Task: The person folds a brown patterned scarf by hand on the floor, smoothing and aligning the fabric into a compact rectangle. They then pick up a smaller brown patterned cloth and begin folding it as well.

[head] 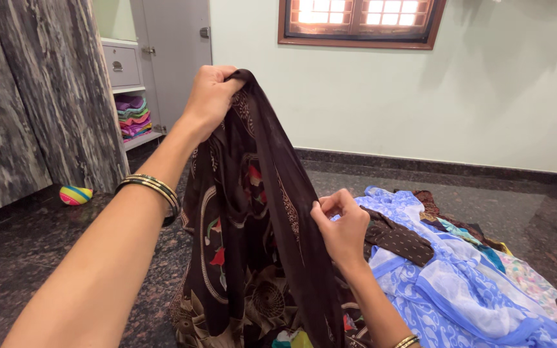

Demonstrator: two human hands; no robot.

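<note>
a dark brown printed cloth [253, 212] hangs upright, lifted at its top, lower folds bunched below.

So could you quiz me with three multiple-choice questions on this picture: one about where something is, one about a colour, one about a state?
1. Where does the striped ball lie?
A. on the dark floor by the wardrobe
B. on the shelf
C. on the pile of clothes

2. What colour is the cloth atop the pile on the floor?
A. red
B. light blue
C. black

3. How is the dark brown cloth held?
A. folded flat
B. lifted, hanging down
C. rolled up

Answers: 1 A, it rests on the floor near the wardrobe. 2 B, pale blue with white pattern. 3 B, the left hand grips its top high up and the right hand pinches its edge.
</note>
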